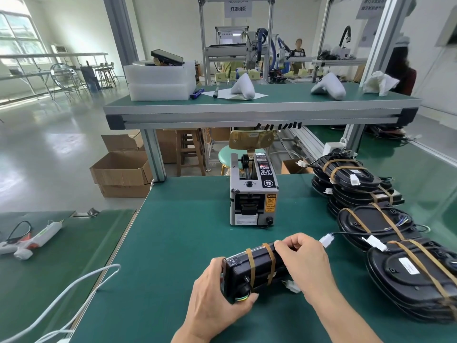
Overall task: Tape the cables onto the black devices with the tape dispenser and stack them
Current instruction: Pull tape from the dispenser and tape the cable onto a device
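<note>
Both hands grip taped black device before tape dispenser.

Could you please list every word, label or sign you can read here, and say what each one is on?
"灯罩组装": hanging paper sign on the far frame.
"SEMI": round button on the tape dispenser.
"CAUTION": yellow warning sticker on the dispenser's front; its smaller print is too small to read.
White label on the nearest stacked black device: blurred.
Second hanging sign, top right: unreadable.
</note>
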`<action>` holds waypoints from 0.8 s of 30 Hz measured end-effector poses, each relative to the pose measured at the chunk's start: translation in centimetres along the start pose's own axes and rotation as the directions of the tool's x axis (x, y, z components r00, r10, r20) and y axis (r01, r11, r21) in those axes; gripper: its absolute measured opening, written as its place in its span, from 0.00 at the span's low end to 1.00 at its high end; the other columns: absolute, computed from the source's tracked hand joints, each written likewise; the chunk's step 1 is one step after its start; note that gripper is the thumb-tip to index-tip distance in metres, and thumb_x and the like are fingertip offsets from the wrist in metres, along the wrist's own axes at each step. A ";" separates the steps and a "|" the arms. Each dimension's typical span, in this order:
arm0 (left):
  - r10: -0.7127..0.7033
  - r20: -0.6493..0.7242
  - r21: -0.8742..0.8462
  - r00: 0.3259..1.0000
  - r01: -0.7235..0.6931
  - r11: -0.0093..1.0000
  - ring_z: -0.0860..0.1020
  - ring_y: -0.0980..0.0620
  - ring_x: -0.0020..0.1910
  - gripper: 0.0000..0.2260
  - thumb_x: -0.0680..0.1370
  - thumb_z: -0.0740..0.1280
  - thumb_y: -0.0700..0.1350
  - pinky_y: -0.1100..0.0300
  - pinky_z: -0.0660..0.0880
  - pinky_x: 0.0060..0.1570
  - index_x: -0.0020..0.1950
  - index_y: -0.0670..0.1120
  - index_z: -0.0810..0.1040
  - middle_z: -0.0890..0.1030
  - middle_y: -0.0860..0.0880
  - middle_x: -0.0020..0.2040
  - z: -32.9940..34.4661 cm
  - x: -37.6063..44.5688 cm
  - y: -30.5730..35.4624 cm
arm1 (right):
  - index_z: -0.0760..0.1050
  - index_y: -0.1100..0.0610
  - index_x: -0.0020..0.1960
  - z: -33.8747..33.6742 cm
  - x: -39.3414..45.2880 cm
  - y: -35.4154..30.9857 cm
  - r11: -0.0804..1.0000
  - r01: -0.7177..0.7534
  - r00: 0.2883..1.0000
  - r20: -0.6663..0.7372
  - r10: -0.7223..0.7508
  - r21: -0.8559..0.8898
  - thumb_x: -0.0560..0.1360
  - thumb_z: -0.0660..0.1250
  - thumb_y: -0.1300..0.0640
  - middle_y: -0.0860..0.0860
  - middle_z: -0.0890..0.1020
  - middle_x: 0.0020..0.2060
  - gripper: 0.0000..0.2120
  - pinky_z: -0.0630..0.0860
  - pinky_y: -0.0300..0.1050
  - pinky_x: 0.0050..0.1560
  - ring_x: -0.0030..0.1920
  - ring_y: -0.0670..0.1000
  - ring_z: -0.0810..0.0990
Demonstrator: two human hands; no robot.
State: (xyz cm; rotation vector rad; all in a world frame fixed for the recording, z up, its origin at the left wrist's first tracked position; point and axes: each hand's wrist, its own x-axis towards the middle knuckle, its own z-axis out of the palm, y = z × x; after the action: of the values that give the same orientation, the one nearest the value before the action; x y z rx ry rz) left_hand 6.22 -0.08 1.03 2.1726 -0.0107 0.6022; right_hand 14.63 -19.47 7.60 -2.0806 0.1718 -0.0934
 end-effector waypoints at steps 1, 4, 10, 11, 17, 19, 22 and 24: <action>-0.002 0.000 0.001 1.000 0.002 1.000 0.84 0.56 0.48 0.28 0.63 0.82 0.59 0.55 0.83 0.49 0.56 0.58 0.72 0.83 0.59 0.50 0.0 0.0 0.0 | 0.79 0.49 0.39 0.0 0.0 0.0 1.000 -0.006 1.000 -0.006 0.006 0.010 0.70 0.73 0.46 0.43 0.83 0.39 0.08 0.73 0.43 0.39 0.43 0.44 0.80; -0.003 -0.002 -0.001 1.000 0.003 1.000 0.84 0.56 0.48 0.28 0.63 0.82 0.58 0.54 0.83 0.49 0.57 0.58 0.72 0.83 0.59 0.50 0.1 0.0 -0.1 | 0.78 0.48 0.43 0.1 0.0 0.1 0.998 -0.015 1.000 -0.016 0.016 0.056 0.70 0.74 0.46 0.42 0.82 0.42 0.08 0.74 0.44 0.42 0.45 0.43 0.80; -0.003 -0.002 0.010 1.000 0.003 1.000 0.84 0.56 0.48 0.28 0.63 0.82 0.58 0.54 0.82 0.49 0.57 0.57 0.72 0.83 0.59 0.50 0.2 0.0 -0.3 | 0.75 0.45 0.52 0.9 -0.2 0.9 0.991 -0.004 1.000 0.024 0.001 0.135 0.72 0.74 0.45 0.41 0.80 0.51 0.12 0.76 0.49 0.58 0.55 0.44 0.78; -0.003 0.001 0.011 1.000 0.003 1.000 0.84 0.56 0.48 0.28 0.63 0.82 0.58 0.53 0.82 0.49 0.57 0.57 0.73 0.83 0.59 0.50 0.2 0.0 -0.3 | 0.77 0.45 0.52 1.0 -0.1 1.1 0.984 -0.014 0.999 0.043 0.007 0.178 0.73 0.74 0.47 0.43 0.80 0.52 0.10 0.76 0.50 0.60 0.56 0.46 0.78; -0.003 0.016 0.020 1.000 0.002 1.000 0.84 0.56 0.48 0.28 0.63 0.81 0.59 0.54 0.82 0.49 0.57 0.55 0.72 0.83 0.59 0.50 0.2 -0.1 -0.5 | 0.81 0.47 0.50 1.5 0.4 1.7 0.926 -0.059 0.998 0.025 0.054 0.374 0.79 0.68 0.57 0.45 0.83 0.50 0.06 0.74 0.42 0.49 0.52 0.45 0.80; -0.006 0.020 0.017 1.000 0.005 1.000 0.84 0.56 0.48 0.28 0.64 0.81 0.59 0.54 0.82 0.49 0.57 0.56 0.72 0.83 0.59 0.50 0.2 0.0 -0.5 | 0.82 0.46 0.49 1.2 0.5 1.9 0.911 -0.073 0.997 0.019 0.072 0.407 0.81 0.65 0.56 0.41 0.84 0.49 0.08 0.73 0.41 0.48 0.51 0.41 0.81; -0.007 0.021 0.011 1.000 0.007 1.000 0.84 0.56 0.48 0.28 0.64 0.81 0.59 0.55 0.82 0.49 0.56 0.56 0.72 0.83 0.60 0.50 0.2 0.0 -0.6 | 0.82 0.41 0.50 0.6 0.4 2.2 0.919 -0.057 0.997 0.071 0.032 0.390 0.81 0.64 0.48 0.32 0.83 0.48 0.08 0.71 0.37 0.51 0.49 0.31 0.79; -0.011 0.017 0.002 1.000 0.011 1.000 0.84 0.57 0.49 0.27 0.64 0.81 0.59 0.56 0.82 0.49 0.57 0.56 0.72 0.83 0.60 0.51 0.3 0.0 -0.8 | 0.82 0.39 0.51 0.4 0.4 2.7 0.927 -0.058 0.991 0.133 0.009 0.369 0.81 0.64 0.43 0.30 0.83 0.48 0.08 0.70 0.36 0.51 0.49 0.29 0.78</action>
State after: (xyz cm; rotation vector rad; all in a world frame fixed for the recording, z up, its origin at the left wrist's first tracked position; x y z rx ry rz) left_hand 6.49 0.21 0.33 2.1779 -0.0081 0.5777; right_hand 14.85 -20.48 5.04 -1.6958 0.1011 0.0291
